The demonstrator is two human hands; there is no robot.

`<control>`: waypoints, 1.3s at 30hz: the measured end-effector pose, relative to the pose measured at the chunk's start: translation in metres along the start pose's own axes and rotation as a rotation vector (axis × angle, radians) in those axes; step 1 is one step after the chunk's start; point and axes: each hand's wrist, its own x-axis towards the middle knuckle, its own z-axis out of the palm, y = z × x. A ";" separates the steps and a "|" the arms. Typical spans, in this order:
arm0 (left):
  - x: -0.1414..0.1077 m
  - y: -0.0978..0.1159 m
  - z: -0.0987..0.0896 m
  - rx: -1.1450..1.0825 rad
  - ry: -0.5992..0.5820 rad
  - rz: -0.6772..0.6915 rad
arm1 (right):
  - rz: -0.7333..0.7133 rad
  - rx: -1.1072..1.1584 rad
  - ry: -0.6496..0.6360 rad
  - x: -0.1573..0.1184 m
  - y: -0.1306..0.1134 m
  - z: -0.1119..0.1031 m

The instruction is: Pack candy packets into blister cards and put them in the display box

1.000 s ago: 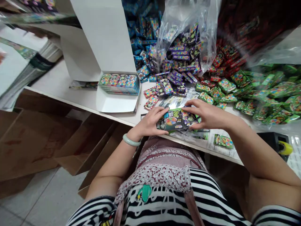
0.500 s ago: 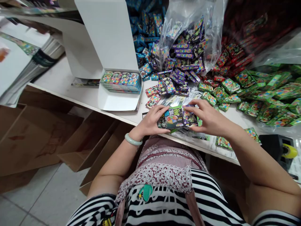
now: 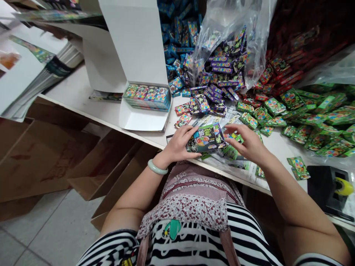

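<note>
My left hand (image 3: 180,145) grips a flat black-and-green printed box (image 3: 203,140) between thumb and fingers, just over the table's front edge. A smaller purple printed box (image 3: 219,136) shows at the right end of the black-and-green box; I cannot tell whether it sits inside or behind it. Fingers apart, my right hand (image 3: 244,142) is just right of the purple box and holds nothing. Beneath both hands lie clear plastic wrappers and green printed packs (image 3: 231,152).
An open white carton (image 3: 141,120) at left holds rows of small boxes (image 3: 148,96). Behind lie heaps of blue (image 3: 179,31), purple (image 3: 220,68), red (image 3: 283,66) and green boxes (image 3: 330,111). A black tape dispenser (image 3: 321,184) stands at right. Brown cartons (image 3: 50,155) are below the table.
My right hand has let go of the purple box and drawn slightly right. Less of the purple box sticks out beyond the black-and-green one. The view has shifted slightly.
</note>
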 end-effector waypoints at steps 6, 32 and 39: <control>0.000 -0.004 -0.002 0.026 0.024 0.008 | 0.136 0.201 0.115 0.011 -0.001 0.016; -0.014 -0.030 -0.057 -1.349 0.021 -0.504 | 0.203 -0.849 -0.126 0.436 0.027 0.032; 0.005 -0.055 -0.014 -1.645 0.003 -0.522 | 0.289 -0.925 -0.028 0.493 0.065 -0.007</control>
